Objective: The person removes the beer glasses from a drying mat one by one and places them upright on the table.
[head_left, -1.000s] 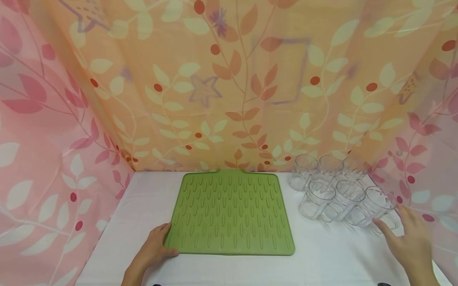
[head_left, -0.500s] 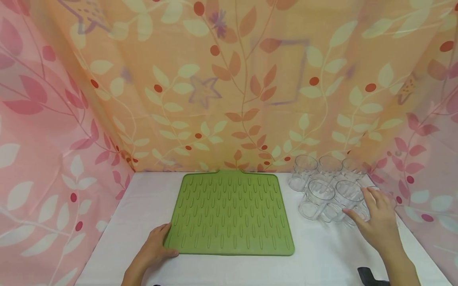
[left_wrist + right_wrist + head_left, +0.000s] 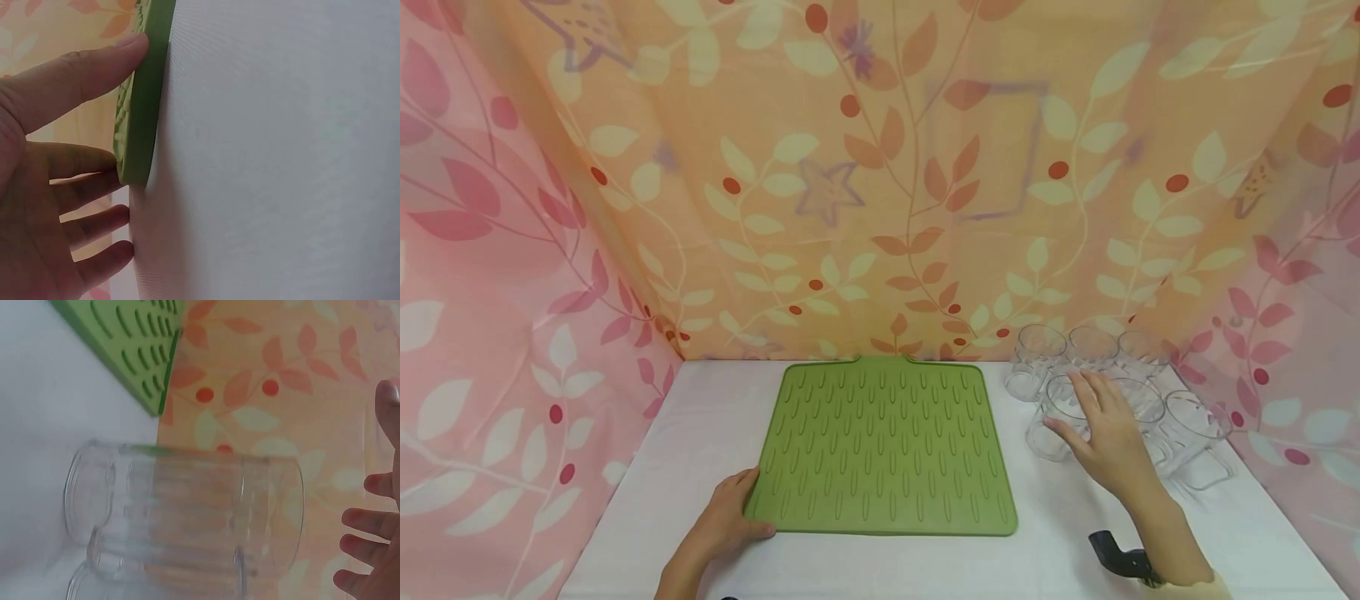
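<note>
A green ridged silicone mat (image 3: 883, 450) lies flat on the white table. At its near left corner rests my left hand (image 3: 718, 517), thumb along the front edge and fingertips at the left edge. In the left wrist view the thumb (image 3: 94, 75) touches the mat's rim (image 3: 147, 112). Several clear glass mugs stand upright in two rows on the right. Over the front row hovers my right hand (image 3: 1112, 446), fingers spread, holding nothing and partly hiding the middle mug. The right wrist view has the fingers (image 3: 369, 525) apart from the rim of a clear mug (image 3: 194, 512).
Patterned cloth walls enclose the table (image 3: 700, 417): orange cloth (image 3: 865, 167) behind, pink cloth (image 3: 497, 333) on the left and more pink on the right. A black bent piece (image 3: 1120, 558) sits at my right wrist.
My right hand has moved left across the front row, from the rightmost mug toward the leftmost one. The left hand, mat and mugs have stayed in place.
</note>
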A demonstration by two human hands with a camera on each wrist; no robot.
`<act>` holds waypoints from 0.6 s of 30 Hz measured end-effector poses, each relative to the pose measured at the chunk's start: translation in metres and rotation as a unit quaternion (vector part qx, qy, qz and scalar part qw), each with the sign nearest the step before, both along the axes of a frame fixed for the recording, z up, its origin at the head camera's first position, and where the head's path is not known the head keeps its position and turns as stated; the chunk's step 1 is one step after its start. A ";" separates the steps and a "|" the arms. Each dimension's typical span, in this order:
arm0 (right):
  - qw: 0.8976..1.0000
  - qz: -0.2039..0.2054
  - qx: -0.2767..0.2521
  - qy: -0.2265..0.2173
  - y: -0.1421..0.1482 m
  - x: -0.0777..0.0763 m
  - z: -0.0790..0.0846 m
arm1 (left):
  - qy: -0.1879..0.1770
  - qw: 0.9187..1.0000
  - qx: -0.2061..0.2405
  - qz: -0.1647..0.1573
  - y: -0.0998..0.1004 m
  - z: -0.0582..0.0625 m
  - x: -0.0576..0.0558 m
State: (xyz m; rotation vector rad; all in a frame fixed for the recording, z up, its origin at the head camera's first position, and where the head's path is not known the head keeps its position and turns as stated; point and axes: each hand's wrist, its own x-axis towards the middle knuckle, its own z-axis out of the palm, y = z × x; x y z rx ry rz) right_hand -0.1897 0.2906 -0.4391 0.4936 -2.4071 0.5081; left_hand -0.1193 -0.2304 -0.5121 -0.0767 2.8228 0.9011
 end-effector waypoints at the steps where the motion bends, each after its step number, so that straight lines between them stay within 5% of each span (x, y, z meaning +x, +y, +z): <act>1: 1.000 0.006 0.003 0.001 -0.005 -0.002 -0.001 | 0.000 1.000 0.002 0.000 0.000 0.000 0.000; 18: 0.996 0.070 0.061 -0.013 -0.072 -0.017 -0.020 | 0.013 1.000 0.009 -0.001 0.003 -0.001 -0.001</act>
